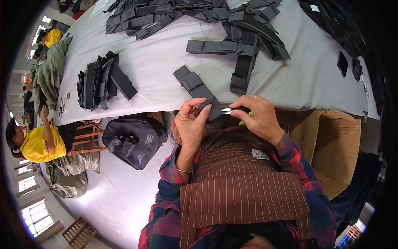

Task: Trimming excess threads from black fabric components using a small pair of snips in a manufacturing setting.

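My left hand (192, 120) pinches the near end of a dark grey fabric strip (200, 90) with a folded loop sewn near its far end. The strip slants away from me over the table's front edge. In my right hand (260, 118) is a pair of small thread snips (227, 111) with bright blades and a bit of green at the handle. The blade tips point left, close beside the strip and my left fingertips. Whether they touch the cloth I cannot tell.
A large heap of similar strips (174, 16) lies at the back of the white-covered table (157, 54), a stacked bunch (99, 83) at the left. Below stand a black bag (137, 141) and an open cardboard box (336, 145). A phone (342, 64) lies right. People in yellow work at left.
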{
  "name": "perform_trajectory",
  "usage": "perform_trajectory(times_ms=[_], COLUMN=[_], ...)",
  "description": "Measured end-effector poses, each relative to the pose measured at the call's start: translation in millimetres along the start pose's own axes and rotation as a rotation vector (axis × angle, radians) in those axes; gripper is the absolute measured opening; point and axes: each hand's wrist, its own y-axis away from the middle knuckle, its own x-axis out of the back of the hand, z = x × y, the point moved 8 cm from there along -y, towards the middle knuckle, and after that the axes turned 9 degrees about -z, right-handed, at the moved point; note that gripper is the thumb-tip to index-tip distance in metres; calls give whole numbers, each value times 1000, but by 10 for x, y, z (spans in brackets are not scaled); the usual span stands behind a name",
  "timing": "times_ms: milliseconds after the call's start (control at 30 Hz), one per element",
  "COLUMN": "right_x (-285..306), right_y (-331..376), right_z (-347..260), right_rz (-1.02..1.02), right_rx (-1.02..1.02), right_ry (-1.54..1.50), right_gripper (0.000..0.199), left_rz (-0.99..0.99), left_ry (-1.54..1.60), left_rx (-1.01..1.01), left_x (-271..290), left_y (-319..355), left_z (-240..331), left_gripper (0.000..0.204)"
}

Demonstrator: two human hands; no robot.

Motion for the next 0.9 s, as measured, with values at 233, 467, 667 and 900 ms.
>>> perform_trajectory(times_ms=[233, 467, 667, 900], right_x=[-68, -36, -105, -139], right_y=[-27, -29, -51, -64], right_z=[-11, -104, -205, -256], right_rz=[-39, -8, -46, -41], right_rx=[53, 57, 115, 191], right_ry=[44, 19, 42, 144], right_gripper=[11, 14, 15, 16], left_rz=[-21, -23, -53, -78], left_ry=[-14, -9, -44, -99], left_rx=[9, 23, 35, 59], left_x=[-22, -53, -71, -79], left_y=[7, -4, 5, 3], left_z=[-16, -8, -3, 5], left_gripper=[25, 23, 20, 18])
